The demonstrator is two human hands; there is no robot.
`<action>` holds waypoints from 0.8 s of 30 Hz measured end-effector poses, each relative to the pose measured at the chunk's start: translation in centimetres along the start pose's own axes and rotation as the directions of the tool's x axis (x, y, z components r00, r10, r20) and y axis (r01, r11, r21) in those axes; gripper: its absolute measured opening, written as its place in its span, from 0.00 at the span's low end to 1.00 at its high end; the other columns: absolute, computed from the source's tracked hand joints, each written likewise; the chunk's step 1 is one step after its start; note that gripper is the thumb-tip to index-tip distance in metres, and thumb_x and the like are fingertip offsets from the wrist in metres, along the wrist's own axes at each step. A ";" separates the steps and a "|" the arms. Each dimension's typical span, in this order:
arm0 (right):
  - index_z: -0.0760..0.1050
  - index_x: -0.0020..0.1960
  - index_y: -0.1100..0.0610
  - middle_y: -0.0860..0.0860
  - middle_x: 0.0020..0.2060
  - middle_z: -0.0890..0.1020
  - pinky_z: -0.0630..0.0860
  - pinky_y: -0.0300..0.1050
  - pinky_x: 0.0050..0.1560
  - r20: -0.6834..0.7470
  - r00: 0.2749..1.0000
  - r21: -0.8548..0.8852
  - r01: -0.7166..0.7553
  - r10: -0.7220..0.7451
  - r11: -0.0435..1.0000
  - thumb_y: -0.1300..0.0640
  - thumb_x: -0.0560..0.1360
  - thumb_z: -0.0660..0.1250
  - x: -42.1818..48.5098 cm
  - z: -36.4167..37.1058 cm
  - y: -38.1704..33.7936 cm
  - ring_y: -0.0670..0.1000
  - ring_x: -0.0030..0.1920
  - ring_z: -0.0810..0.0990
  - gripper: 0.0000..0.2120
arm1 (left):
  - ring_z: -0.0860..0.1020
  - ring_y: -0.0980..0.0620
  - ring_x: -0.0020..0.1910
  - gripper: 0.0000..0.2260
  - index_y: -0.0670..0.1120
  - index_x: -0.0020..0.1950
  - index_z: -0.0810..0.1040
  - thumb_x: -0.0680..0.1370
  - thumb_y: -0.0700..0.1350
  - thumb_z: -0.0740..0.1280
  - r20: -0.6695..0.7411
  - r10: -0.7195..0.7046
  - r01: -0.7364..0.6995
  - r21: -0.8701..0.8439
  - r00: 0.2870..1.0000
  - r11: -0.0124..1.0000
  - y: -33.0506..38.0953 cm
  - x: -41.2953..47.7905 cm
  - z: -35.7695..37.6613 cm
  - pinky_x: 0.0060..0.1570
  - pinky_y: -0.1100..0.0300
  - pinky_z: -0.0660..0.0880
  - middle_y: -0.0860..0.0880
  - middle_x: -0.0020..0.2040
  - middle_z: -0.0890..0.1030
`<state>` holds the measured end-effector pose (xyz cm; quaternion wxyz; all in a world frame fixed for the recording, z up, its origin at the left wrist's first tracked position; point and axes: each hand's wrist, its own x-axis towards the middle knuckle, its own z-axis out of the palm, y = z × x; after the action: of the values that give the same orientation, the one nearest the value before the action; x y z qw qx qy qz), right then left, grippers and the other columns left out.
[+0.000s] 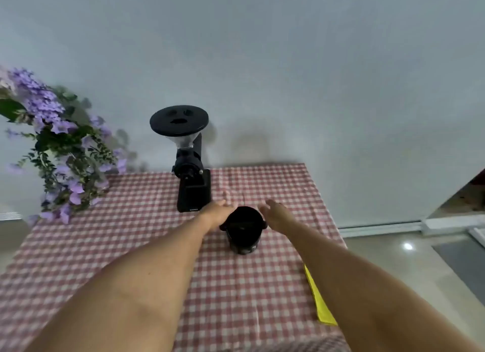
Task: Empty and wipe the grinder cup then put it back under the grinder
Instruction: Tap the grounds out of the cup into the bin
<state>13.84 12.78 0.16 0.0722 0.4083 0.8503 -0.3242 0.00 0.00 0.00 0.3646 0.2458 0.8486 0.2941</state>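
checked tablecloth (147,220) under a black cup (242,231), hands closing in on both sides.
cup is standing upright, mouth up, long axis vertical, just in front and right of the grinder (189,165), not under it; left hand (216,214) is touching its rim, fingers spread, right hand (278,215) is hovering just beside, fingers loose, gripping nothing; yellow cloth (319,299) is lying nearer, by the right forearm.

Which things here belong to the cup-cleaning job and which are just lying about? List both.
For the job: grinder cup, standing on the tablecloth between both hands; grinder behind it; yellow cloth, partly under the right arm.

Lying about: purple flowers at the left; checked tablecloth.
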 end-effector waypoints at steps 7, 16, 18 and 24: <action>0.77 0.60 0.59 0.55 0.49 0.82 0.75 0.47 0.45 -0.016 0.997 0.192 -0.076 0.081 0.978 0.50 0.84 0.54 0.6 3.9 1.9 0.55 0.48 0.79 0.17 | 0.80 0.44 0.61 0.18 0.47 0.69 0.79 0.81 0.51 0.67 -0.078 -0.036 0.032 -0.059 0.996 0.998 -3.8 1.3 2.1 0.63 0.47 0.77 0.45 0.66 0.81; 0.81 0.51 0.60 0.53 0.36 0.81 0.71 0.43 0.32 -0.128 0.984 0.367 -0.069 0.124 0.928 0.55 0.81 0.61 -0.3 4.6 3.0 0.49 0.33 0.76 0.12 | 0.85 0.48 0.47 0.16 0.46 0.64 0.81 0.78 0.48 0.72 -0.135 -0.036 0.018 -0.134 0.990 0.991 -3.7 1.0 2.8 0.53 0.50 0.83 0.48 0.50 0.86; 0.81 0.50 0.59 0.52 0.35 0.80 0.70 0.42 0.31 -0.166 0.976 0.413 -0.059 0.138 0.909 0.56 0.81 0.61 -0.8 4.0 3.8 0.49 0.32 0.75 0.11 | 0.85 0.50 0.46 0.21 0.46 0.69 0.78 0.77 0.48 0.73 -0.131 -0.004 -0.016 -0.154 0.991 0.988 -2.7 0.9 3.1 0.53 0.51 0.83 0.47 0.55 0.86; 0.78 0.40 0.59 0.55 0.33 0.80 0.69 0.47 0.35 -0.325 0.931 0.407 -0.022 0.168 0.913 0.57 0.78 0.60 -4.0 0.0 8.1 0.54 0.35 0.77 0.12 | 0.84 0.50 0.48 0.21 0.48 0.70 0.77 0.78 0.48 0.72 0.030 0.123 -0.111 -0.263 0.992 0.958 2.6 0.1 5.6 0.45 0.56 0.81 0.47 0.55 0.85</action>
<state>22.46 13.93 -2.26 -0.1501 0.5075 0.7444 -0.4071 4.79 3.69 -1.44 0.3953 0.2524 0.7779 0.4183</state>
